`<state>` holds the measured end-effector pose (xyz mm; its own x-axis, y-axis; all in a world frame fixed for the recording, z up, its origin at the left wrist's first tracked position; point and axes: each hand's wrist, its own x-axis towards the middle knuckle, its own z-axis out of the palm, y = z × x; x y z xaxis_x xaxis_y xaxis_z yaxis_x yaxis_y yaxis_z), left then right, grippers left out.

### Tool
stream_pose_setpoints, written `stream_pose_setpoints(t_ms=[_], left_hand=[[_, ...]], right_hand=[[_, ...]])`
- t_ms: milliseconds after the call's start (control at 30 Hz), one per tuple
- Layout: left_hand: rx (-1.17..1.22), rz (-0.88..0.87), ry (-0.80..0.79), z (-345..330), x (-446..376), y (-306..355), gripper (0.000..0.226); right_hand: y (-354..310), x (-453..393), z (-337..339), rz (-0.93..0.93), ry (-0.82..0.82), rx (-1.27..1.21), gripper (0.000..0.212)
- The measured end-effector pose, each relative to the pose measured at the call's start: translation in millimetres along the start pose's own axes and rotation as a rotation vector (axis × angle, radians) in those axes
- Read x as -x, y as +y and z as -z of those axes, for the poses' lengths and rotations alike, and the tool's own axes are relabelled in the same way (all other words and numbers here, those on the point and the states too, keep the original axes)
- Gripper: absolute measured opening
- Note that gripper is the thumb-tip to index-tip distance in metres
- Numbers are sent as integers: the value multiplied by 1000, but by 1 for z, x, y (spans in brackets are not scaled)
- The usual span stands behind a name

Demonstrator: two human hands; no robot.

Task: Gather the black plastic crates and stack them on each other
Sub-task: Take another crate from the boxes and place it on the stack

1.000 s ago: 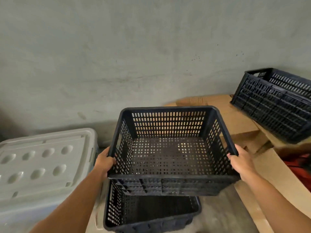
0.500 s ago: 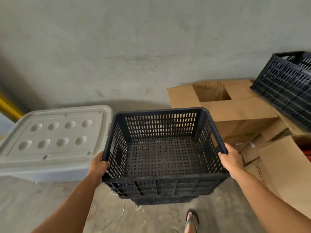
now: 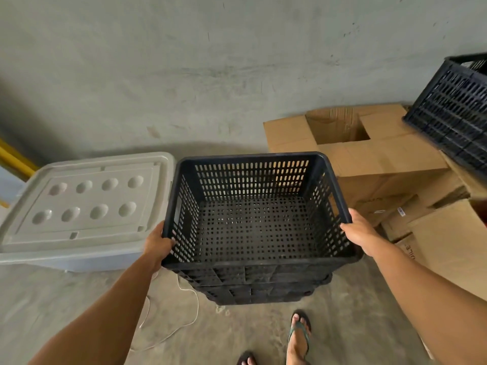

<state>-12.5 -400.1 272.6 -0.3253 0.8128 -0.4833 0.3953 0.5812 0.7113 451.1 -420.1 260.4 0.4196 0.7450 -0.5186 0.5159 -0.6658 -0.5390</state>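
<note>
Crates of black slotted plastic are the matter, and the nearest, the held crate [image 3: 257, 222], hangs between both hands above the concrete floor [image 3: 79, 299]. The left hand [image 3: 158, 245] is closed over its left rim near the front corner; the right hand [image 3: 359, 233] is closed over the right rim opposite. At least one more rim shows nested under it, so I judge this to be a small stack carried as one; how many are in it I cannot tell. Its long axis runs left to right across the body, open side up, roughly level.

Below the stack are the person's feet in flip-flops [image 3: 299, 335], and a thin white cord [image 3: 189, 293] trails across the floor just left of them.

The remaining crate [image 3: 453, 114] lies up and to the right, tilted, resting on the cardboard boxes [image 3: 374, 159] against the wall [image 3: 210, 61], partly cut off by the frame edge. It sits well apart from the held stack and nearer the right hand, so the coming move likely turns rightward.

Flattened cardboard [image 3: 453, 241] crowds the floor on the right, just beside the right forearm, and would be underfoot on the way. A grey lidded storage bin [image 3: 79, 206] stands just left of the stack, clear of that path.
</note>
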Motion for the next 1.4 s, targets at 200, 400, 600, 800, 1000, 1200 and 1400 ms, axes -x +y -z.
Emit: stream_pose_setpoints(t_ms=[200, 400, 600, 800, 1000, 1200, 1400], left_hand=[[-124, -30, 16, 0, -17, -16, 61], [-88, -30, 23, -7, -1, -14, 54], [-128, -27, -19, -13, 11, -20, 51], [-175, -41, -58, -9, 4, -18, 55], [-240, -52, -57, -11, 4, -16, 52], [-350, -94, -31, -13, 7, -16, 50], [-354, -159, -4, -9, -8, -5, 54]], right_hand=[[-5, 1, 1, -31, -37, 39, 59], [0, 3, 7, -11, 18, 59, 58], [-1, 5, 12, -20, 63, 80, 55], [8, 16, 3, -33, 102, 152, 53], [16, 23, -2, -59, 55, 157, 61], [17, 33, -10, 8, 124, 248, 64], [21, 20, -4, 122, 94, 190, 75]])
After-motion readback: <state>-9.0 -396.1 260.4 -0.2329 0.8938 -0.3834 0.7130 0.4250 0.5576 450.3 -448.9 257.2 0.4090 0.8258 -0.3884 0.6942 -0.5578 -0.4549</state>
